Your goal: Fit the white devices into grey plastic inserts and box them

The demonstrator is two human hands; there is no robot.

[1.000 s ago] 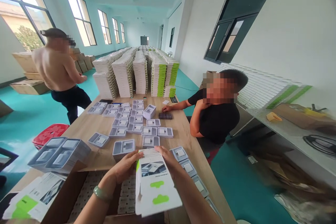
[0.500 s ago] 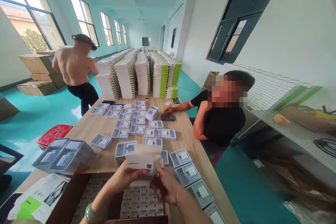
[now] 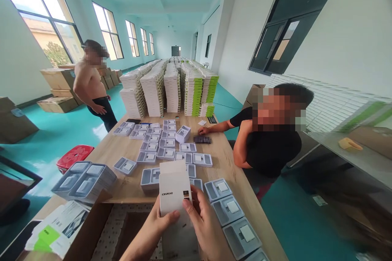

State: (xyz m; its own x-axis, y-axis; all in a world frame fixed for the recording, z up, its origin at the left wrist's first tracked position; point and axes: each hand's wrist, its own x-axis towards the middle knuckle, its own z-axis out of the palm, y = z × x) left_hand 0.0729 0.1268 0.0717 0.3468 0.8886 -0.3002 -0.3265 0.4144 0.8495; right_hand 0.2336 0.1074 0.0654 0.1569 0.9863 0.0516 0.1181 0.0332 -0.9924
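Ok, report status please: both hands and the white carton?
Left hand and right hand both grip the white carton, upright. Grey trays lie beyond on table. Nothing blocking.

hands (image 3: 183, 224): 2 | white box (image 3: 173, 187) held: 1 | co-workers (image 3: 269, 138): 2 | red stool (image 3: 74, 156): 1

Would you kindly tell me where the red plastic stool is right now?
In the head view, the red stool stands on the teal floor at the left, beside the wooden table's left edge, below the shirtless person.
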